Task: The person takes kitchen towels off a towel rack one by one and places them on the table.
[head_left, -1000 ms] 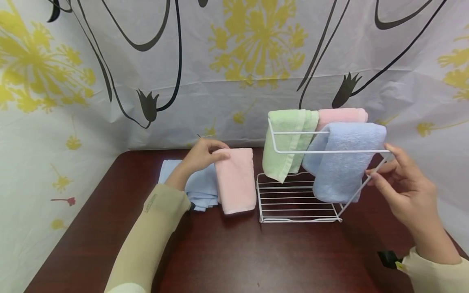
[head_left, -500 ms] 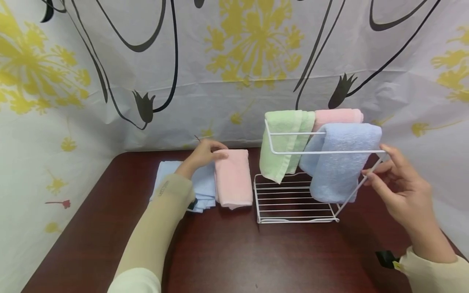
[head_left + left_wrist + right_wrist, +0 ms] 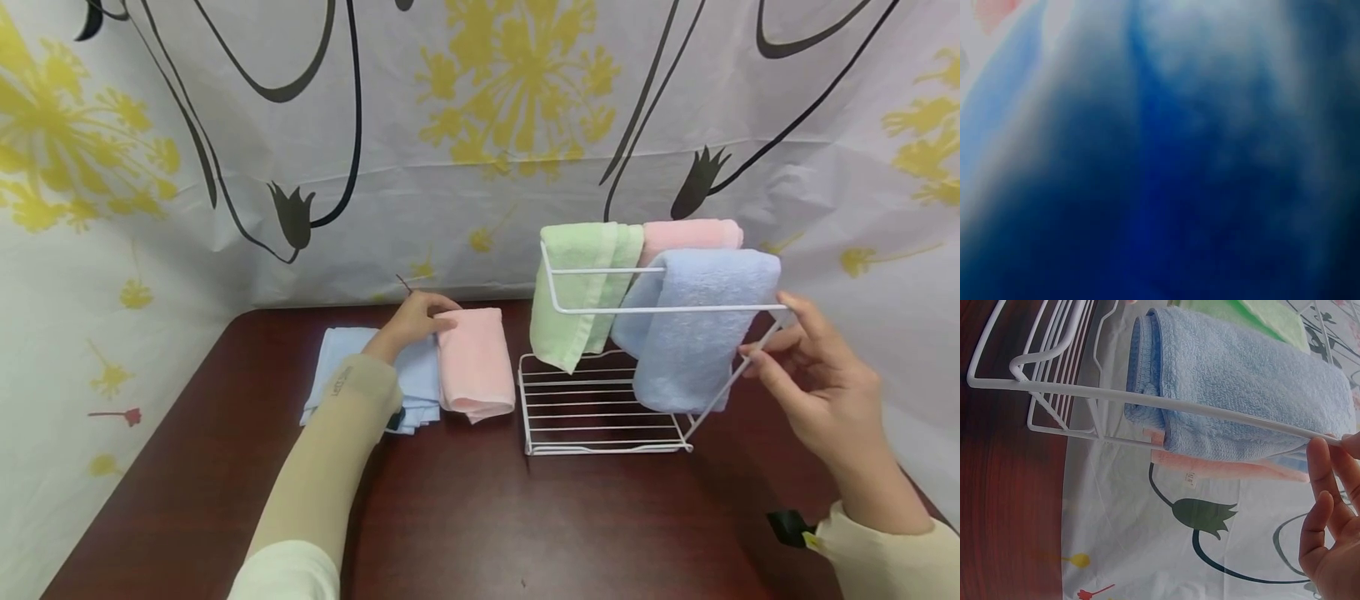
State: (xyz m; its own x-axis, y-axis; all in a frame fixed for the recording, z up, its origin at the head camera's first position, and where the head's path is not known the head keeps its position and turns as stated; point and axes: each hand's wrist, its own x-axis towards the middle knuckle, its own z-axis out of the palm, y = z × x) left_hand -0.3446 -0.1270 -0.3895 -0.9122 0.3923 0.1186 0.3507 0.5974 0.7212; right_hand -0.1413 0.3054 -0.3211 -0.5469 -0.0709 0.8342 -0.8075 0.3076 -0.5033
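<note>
In the head view my left hand pinches the upper left corner of a folded pink towel, thumb in front and fingers behind the top edge. This towel lies low by the table, beside a folded light blue towel that my left forearm partly covers. My right hand grips the sloping side wire of a white wire rack; in the right wrist view its fingertips hold the wire. Over the rack's bars hang a green towel, a pink towel and a blue towel. The left wrist view is blurred blue.
The dark red-brown table carries everything. Behind and at the sides stands a white patterned sheet with yellow flowers and dark stems. The rack's wire shelf lies close to the pink towel's right side.
My left hand has lowered the pink towel toward the table, and its lower edge has folded up slightly. The right hand keeps its hold on the rack. The view has shifted a little.
</note>
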